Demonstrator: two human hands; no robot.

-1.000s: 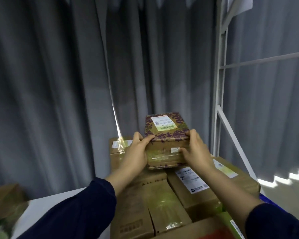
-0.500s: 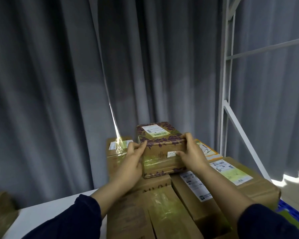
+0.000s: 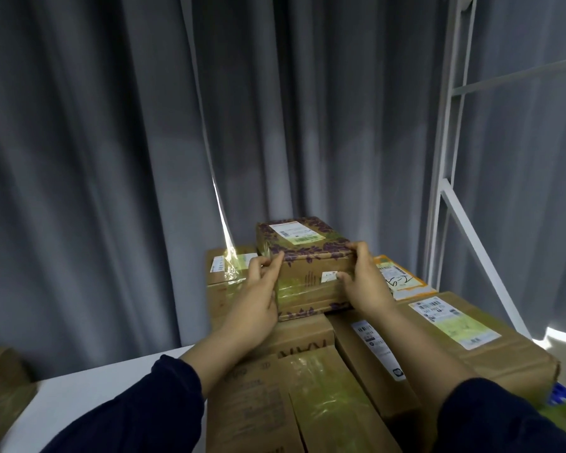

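Note:
A small cardboard parcel (image 3: 307, 266) with purple leaf-patterned tape and a white shipping label on top sits on a stack of larger boxes. My left hand (image 3: 258, 289) grips its left side, thumb on the top edge. My right hand (image 3: 366, 286) grips its right side, fingers curled over the top corner. Both sleeves are dark blue.
Several brown taped boxes (image 3: 455, 341) are piled under and around the parcel. An orange-edged envelope (image 3: 399, 276) lies behind my right hand. Grey curtains hang behind. A white metal rack frame (image 3: 445, 197) rises at right. A white table (image 3: 89, 390) and another box (image 3: 0, 384) lie at left.
The parcel has come down and slightly away from me onto the stack, with both hands still holding its sides. The view shifted, showing more of the boxes at right.

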